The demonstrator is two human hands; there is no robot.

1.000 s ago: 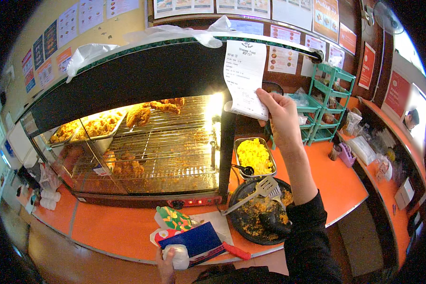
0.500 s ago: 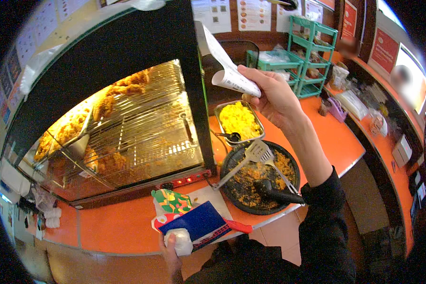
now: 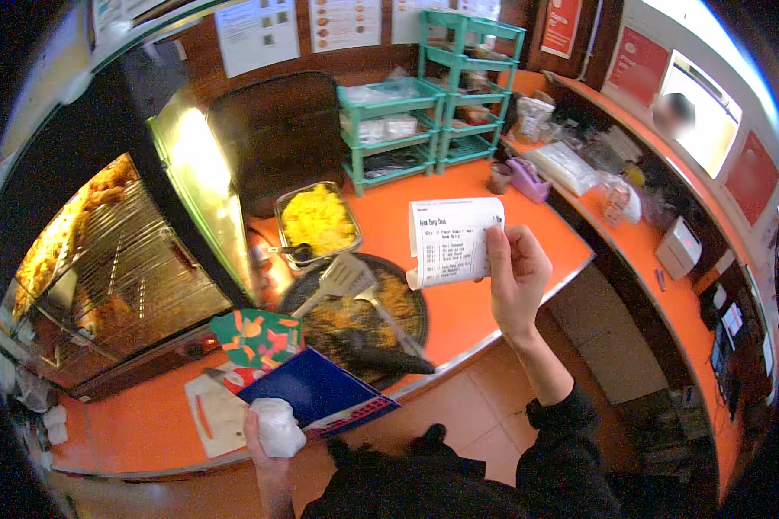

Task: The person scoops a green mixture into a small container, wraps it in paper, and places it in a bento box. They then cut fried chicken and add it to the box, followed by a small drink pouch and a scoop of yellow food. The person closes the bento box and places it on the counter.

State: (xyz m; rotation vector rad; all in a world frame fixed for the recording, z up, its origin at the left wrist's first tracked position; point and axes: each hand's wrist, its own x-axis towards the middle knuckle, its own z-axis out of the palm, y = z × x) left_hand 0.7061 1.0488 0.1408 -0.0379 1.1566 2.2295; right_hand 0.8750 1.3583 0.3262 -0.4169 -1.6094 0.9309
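My right hand (image 3: 521, 272) pinches a printed paper receipt (image 3: 459, 242) between thumb and fingers, held up over the orange counter. Its printed side faces me and its lower edge curls. Low on the left, my left hand (image 3: 255, 441) is closed around a white wrapped bundle (image 3: 279, 428). A flat dark-blue carton (image 3: 320, 389) and a green patterned packet (image 3: 255, 337) are bunched with that bundle; most of the fingers are hidden behind them. Beyond the carton sits a round black pan (image 3: 407, 303) of browned crumbly food, with two slotted metal turners (image 3: 348, 278) lying across it.
A lit glass warmer (image 3: 104, 268) with fried pieces stands at left. Behind the pan is a metal tray of yellow food (image 3: 318, 221) with a black ladle. Green shelf racks (image 3: 469, 86) rise at the back. A white cutting board (image 3: 221, 432) lies near the front edge.
My view has swung right. The receipt has turned from slanted and rolled to facing me, and my right hand is lower. My left hand still holds the bundle.
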